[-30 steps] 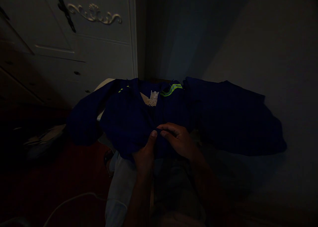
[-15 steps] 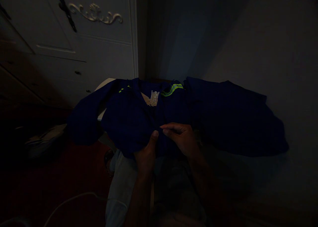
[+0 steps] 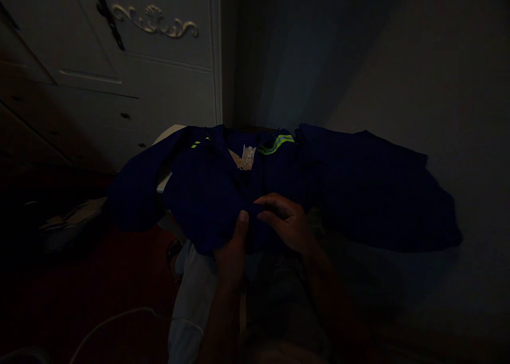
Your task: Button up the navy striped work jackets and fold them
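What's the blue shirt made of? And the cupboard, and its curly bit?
The shirt looks like dull, soft cloth: it bunches and droops. The cupboard seems painted wood or board, with smooth, flat panels. Its curly bit sticks out with a slight shine; it could be wood, plaster or plastic. It's too dark to be sure.

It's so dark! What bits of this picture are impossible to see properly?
- Head view: the left hand's fingers, hidden under the blue garment.
- Head view: whatever the right hand's fingertips may hold, too small and dark.
- Head view: most of the white surface, covered by the garment.
- Head view: where the pale cord goes, cut off by the bottom edge.
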`<control>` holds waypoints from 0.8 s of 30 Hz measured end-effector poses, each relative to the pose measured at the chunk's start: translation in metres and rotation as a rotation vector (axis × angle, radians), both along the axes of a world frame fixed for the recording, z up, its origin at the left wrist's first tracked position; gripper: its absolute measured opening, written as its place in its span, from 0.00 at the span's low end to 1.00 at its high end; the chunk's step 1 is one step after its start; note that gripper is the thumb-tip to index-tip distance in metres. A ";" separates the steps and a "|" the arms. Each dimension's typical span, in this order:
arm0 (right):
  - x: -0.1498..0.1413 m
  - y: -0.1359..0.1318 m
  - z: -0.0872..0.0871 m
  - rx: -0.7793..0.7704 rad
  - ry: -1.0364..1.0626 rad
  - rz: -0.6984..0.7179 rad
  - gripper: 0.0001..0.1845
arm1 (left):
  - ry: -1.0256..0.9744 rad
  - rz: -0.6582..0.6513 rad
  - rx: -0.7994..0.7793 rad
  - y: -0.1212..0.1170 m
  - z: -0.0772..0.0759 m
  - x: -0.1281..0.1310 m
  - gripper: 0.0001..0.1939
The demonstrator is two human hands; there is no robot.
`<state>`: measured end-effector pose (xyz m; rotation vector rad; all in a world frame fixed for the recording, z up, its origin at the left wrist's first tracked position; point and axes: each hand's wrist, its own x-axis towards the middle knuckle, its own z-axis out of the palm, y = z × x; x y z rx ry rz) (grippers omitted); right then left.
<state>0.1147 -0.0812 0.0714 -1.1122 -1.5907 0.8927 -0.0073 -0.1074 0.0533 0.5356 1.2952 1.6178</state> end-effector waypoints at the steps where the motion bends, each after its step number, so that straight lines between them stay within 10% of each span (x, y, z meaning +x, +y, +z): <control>1: 0.001 0.002 -0.005 -0.026 0.063 -0.012 0.14 | -0.060 -0.009 -0.014 -0.001 -0.001 0.000 0.32; 6: 0.000 0.003 -0.024 -0.093 0.223 -0.032 0.15 | -0.152 0.001 -0.012 0.001 -0.010 0.007 0.29; 14: -0.009 -0.017 -0.009 -0.071 0.025 -0.205 0.20 | 0.032 0.012 0.095 0.010 -0.027 0.011 0.17; 24: -0.002 -0.012 -0.016 -0.263 0.337 -0.262 0.20 | 0.118 0.129 0.085 0.008 -0.022 0.007 0.26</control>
